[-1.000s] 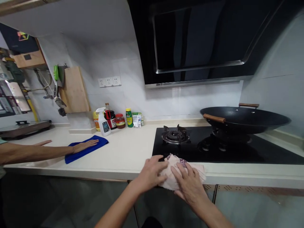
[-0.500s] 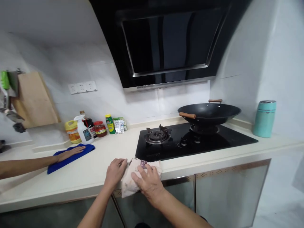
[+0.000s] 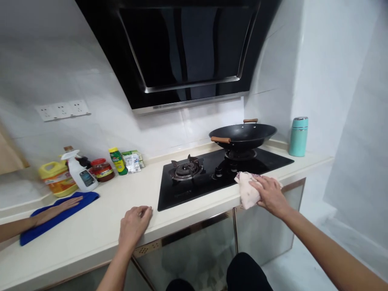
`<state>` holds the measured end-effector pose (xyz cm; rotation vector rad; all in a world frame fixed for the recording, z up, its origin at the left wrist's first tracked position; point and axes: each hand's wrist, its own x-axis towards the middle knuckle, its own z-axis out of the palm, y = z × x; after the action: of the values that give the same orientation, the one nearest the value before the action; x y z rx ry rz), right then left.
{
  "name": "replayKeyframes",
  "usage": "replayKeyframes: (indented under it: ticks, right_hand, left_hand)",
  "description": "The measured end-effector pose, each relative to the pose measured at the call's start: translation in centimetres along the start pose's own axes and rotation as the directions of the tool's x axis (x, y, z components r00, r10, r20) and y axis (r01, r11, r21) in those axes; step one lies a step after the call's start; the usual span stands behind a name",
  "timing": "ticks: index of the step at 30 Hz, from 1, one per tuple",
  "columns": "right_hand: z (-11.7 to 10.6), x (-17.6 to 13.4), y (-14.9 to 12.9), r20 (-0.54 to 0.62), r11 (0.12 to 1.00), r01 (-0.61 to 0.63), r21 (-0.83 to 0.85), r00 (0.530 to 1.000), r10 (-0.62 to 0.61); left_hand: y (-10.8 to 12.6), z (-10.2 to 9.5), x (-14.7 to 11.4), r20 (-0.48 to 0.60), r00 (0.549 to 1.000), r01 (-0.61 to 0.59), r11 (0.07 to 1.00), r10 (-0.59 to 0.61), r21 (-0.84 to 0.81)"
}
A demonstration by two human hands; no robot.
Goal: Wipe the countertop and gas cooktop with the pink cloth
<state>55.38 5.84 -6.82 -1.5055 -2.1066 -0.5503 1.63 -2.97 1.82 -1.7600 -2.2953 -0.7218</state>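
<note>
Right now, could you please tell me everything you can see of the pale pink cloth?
The pale pink cloth looks like soft fabric, bunched and creased, with purplish markings near its far edge. It lies at the front edge of the pale counter, its near part drooping over that edge. In view, its far edge overlaps the black stovetop; contact there is unclear. The right hand rests on it, hiding part of it.

Left hand loosely curled; right hand palm-down; right arm stretched out sideways

Matt pink cloth, glossy hob
</note>
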Motion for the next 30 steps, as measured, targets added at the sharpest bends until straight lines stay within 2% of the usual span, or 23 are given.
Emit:
replayKeyframes:
  ticks: [2,5,7,11,14,16,17,18,20,22,26,28,30]
  right_hand:
    - [-0.7,0.2,0.3,0.047,0.996,-0.086,-0.023,0.995,0.087]
    - [-1.9,1.2,-3.4,0.143,0.991,-0.127,0.036,0.982,0.120]
    - [-2.4,2.2,-8.1,0.174,0.994,-0.068,0.086,0.983,0.052]
    - [-2.6,4.2,-20.5,0.174,0.978,0.089,0.187,0.977,-0.123]
    - [-2.1,5.3,-28.9,0.102,0.948,0.202,0.245,0.967,-0.232]
    - [-1.5,5.6,-32.2,-0.087,0.903,0.357,0.241,0.934,-0.346]
    - [-1.3,5.6,-32.9,-0.166,0.877,0.425,0.225,0.903,-0.396]
    - [-1.0,5.5,-33.0,-0.228,0.851,0.481,0.209,0.871,-0.436]
    - [-0.6,5.1,-31.3,-0.287,0.815,0.543,0.200,0.828,-0.481]
    - [-0.4,4.5,-27.8,-0.289,0.804,0.550,0.226,0.826,-0.484]
    - [-0.5,3.3,-18.3,-0.143,0.865,0.411,0.286,0.911,-0.386]
    - [-0.7,2.8,-13.3,-0.012,0.923,0.290,0.252,0.955,-0.296]
    - [-1.0,2.3,-8.3,0.116,0.979,0.128,0.157,0.982,-0.147]
  left_hand:
    - [0.4,-0.1,0.0,0.014,1.000,-0.013,1.000,0.013,0.023]
    - [0.8,-0.3,0.1,0.031,0.999,-0.024,0.998,0.022,0.058]
    - [0.9,-0.4,0.2,0.041,0.999,-0.031,0.997,0.028,0.075]
    - [0.5,-0.2,0.5,0.043,0.999,-0.036,0.996,0.033,0.075]
    - [-0.3,0.1,1.0,0.044,0.999,-0.031,0.998,0.028,0.063]
    - [-0.7,0.3,1.4,0.050,0.998,-0.035,0.998,0.033,0.045]
    - [-0.9,0.3,1.6,0.054,0.998,-0.033,0.999,0.031,0.035]
    - [-1.0,0.3,1.7,0.058,0.998,-0.026,0.999,0.025,0.026]
    - [-1.1,0.2,1.8,0.063,0.998,-0.006,1.000,0.005,0.015]
    - [-1.0,0.0,1.7,0.065,0.998,0.007,1.000,-0.007,0.009]
    - [-0.6,-0.1,1.4,0.059,0.998,-0.003,1.000,0.002,0.016]
    - [-0.4,-0.1,1.2,0.055,0.998,-0.010,0.999,0.008,0.035]
    - [-0.3,-0.1,1.1,0.060,0.998,-0.020,0.998,0.016,0.055]
